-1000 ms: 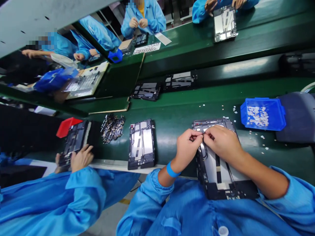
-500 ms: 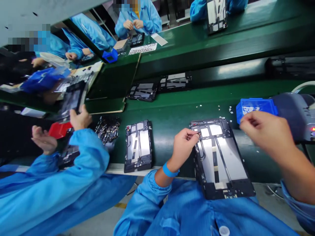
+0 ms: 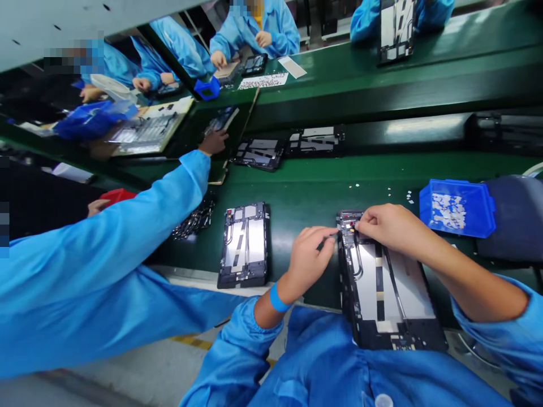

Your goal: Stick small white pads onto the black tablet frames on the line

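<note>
A black device frame with silver panels (image 3: 388, 288) lies on the green bench in front of me, its near end over the bench edge. My left hand (image 3: 309, 257) rests at the frame's top left corner, fingers pinched against its edge. My right hand (image 3: 386, 226) presses its fingertips on the frame's top left corner, beside a small red spot. Whether it holds a small part is too small to tell. Both my sleeves are blue, with a blue band on the left wrist.
A blue tray of small white pieces (image 3: 457, 207) sits to the right, next to a grey machine (image 3: 515, 217). A second frame (image 3: 245, 244) lies to the left. A co-worker's sleeve (image 3: 127, 226) reaches across to the belt, where more frames (image 3: 261, 152) lie.
My right hand came back from beside the blue tray to the frame's top left corner. The co-worker on the left stretched an arm out toward the far belt.
</note>
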Motion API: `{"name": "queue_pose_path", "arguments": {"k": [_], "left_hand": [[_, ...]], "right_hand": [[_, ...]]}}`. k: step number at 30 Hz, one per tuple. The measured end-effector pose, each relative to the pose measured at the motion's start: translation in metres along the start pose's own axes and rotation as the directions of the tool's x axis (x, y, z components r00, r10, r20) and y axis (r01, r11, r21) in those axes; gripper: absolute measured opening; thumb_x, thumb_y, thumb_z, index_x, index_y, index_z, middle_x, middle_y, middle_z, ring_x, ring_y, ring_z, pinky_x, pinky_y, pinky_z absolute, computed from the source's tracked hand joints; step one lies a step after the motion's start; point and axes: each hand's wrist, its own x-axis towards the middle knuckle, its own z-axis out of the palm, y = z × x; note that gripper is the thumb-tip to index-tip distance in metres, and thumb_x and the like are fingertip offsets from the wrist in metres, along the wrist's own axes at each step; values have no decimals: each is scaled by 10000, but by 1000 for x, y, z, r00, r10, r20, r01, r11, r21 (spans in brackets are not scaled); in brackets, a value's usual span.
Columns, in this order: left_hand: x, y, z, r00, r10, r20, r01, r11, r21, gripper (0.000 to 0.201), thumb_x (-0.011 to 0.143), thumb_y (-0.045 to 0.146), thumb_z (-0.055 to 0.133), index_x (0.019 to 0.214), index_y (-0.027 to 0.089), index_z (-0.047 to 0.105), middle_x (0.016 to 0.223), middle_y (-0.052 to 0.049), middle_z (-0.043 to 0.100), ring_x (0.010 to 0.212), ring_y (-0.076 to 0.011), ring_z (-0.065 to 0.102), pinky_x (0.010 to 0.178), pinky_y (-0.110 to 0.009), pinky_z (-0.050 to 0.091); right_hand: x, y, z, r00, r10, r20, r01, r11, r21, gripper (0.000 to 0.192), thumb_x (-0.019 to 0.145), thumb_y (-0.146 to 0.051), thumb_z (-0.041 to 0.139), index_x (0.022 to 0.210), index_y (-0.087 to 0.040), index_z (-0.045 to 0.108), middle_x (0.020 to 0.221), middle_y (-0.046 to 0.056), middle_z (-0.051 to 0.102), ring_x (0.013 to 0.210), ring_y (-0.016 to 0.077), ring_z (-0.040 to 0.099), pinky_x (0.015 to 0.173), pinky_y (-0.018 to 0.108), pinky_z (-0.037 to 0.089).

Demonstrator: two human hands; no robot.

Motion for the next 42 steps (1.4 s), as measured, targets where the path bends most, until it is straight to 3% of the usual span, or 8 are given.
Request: {"name": "queue_pose_path", "arguments": {"k": [4,10,24,29,31,34,38,42], "left_hand": [[7,-8,-2,997,66,43,-69,994,81,255,980,140,589,1144,226,764,1087,-64,806,1026,-216,733,929,-381,552],[12,-16,3,969,180,170,-210,961,182,284,1026,176,564,1253,208,732,1185,-87,784,1073,-235,712,931,-405,528],[25,-17,9,916,241,320,-364,835,414,316,1061,211,526,1311,227,718,1229,-96,747,996,-249,624,813,-383,453],[23,-14,7,888,266,376,-439,733,520,344,1061,196,518,1362,214,683,1205,-91,729,937,-252,583,729,-379,385],[21,-13,5,875,252,414,-456,716,528,367,1066,190,500,1394,210,662,1200,-88,722,934,-253,572,725,-379,377],[24,-12,1,866,190,462,-436,740,512,404,1076,182,463,1436,234,639,1213,-78,709,949,-243,568,752,-372,391],[38,-16,-7,831,112,545,-393,811,433,448,1067,159,454,1455,288,639,1175,-61,703,966,-220,573,821,-352,424],[54,-16,-16,780,116,615,-430,813,392,442,1064,166,461,1420,318,674,1157,-55,705,972,-215,575,843,-345,427]], "right_hand": [[6,-5,6,1000,13,7,-13,999,-44,211,840,-235,591,665,-234,709,667,5,717,608,162,610,584,275,362],[13,-9,8,996,64,66,-58,994,-90,263,831,-270,603,571,-237,620,575,-4,636,543,156,529,540,286,328],[26,-8,5,990,64,129,-41,985,-169,242,820,-301,611,590,-239,654,549,10,617,510,157,520,512,289,317],[12,9,13,996,-86,26,89,987,-130,210,919,-287,595,783,-224,741,720,19,725,641,172,622,605,289,384],[2,22,20,970,-225,-92,207,963,-174,206,969,-263,572,959,-204,769,872,52,759,761,193,660,684,296,430],[-13,42,29,847,-507,-161,434,833,-345,286,1039,-223,513,1201,-191,748,989,95,735,867,222,629,769,327,451],[-21,54,30,703,-711,-3,612,606,-508,400,1038,-136,500,1392,-218,666,1005,88,697,828,226,538,756,346,422],[-19,48,22,688,-721,82,630,537,-561,401,1013,-122,540,1385,-214,661,988,92,665,858,242,512,753,350,407]]}}
